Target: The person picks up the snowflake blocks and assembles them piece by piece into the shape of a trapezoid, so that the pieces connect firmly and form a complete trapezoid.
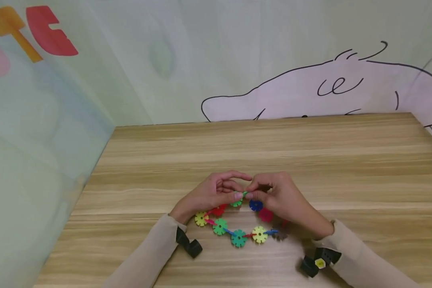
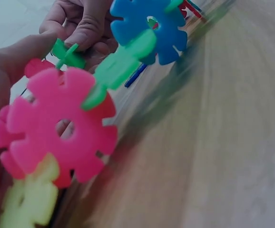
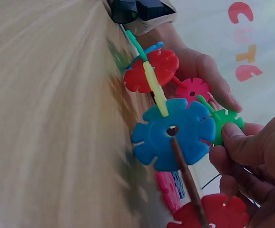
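Both hands meet over a loop of coloured plastic snowflake discs, slotted together edge to edge. My left hand (image 1: 216,192) holds a green snowflake disc (image 1: 236,201) on the loop's far side, thumb on its edge. Facing it, my right hand (image 1: 282,196) pinches a small green disc (image 3: 227,124) between thumb and fingers. In the left wrist view that green piece (image 2: 70,56) sits close to a pink disc (image 2: 56,121). A blue disc (image 1: 255,205) hangs just below the right fingers. How far the pinched discs' slots engage is hidden by the fingertips.
The loop's near side lies toward me, with a teal disc (image 1: 239,238) and a yellow disc (image 1: 260,235). A brown disc (image 1: 281,234) is partly shaded by the right hand. The wooden table (image 1: 165,160) meets a printed wall (image 1: 129,60) at its back edge.
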Tool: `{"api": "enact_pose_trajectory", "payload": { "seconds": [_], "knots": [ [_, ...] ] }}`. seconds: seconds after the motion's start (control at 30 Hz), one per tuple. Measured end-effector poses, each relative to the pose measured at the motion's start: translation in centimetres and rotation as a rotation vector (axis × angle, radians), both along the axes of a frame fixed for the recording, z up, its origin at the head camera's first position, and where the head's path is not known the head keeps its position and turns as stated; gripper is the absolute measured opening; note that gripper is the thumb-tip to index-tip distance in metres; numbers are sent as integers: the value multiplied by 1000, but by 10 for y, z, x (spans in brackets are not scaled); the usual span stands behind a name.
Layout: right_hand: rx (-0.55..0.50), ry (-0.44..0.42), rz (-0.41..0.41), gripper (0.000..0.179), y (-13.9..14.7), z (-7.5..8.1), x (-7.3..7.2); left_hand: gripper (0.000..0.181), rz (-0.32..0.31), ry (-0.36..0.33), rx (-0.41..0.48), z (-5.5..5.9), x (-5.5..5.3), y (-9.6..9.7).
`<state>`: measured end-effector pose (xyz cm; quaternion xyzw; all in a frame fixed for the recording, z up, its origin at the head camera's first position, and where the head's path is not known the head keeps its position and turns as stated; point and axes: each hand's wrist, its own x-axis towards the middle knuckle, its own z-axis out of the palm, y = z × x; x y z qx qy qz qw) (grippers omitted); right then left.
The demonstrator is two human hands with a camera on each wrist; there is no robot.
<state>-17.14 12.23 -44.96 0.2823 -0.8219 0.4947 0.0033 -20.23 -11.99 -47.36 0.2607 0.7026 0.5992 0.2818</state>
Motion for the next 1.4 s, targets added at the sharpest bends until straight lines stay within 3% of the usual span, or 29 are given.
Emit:
{"api": "enact_pose_trajectory", "payload": {
  "seconds": [0.17,0.27,0.5,0.73,0.87,1.13,1.4],
  "knots": [
    [77,-42,8,13,4,3,-3,47,7,2,3,0,0,-1],
    [140,-104,0,22,9,5,-5,49,10,13,14,-1,-1,-1],
    [182,-198,3,21,17,5,-8,50,37,9,20,-3,-2,-2],
    [354,-118,34,31,15,2,-8,45,64,32,14,-2,-2,-1],
    [398,-67,39,32,14,0,-8,44,64,27,32,-1,-2,-2],
    [314,-177,-18,26,18,2,-10,38,71,8,50,-1,-2,-2],
    [233,-170,-164,17,24,8,-13,34,72,20,49,-2,-3,-3]
  ]
}}
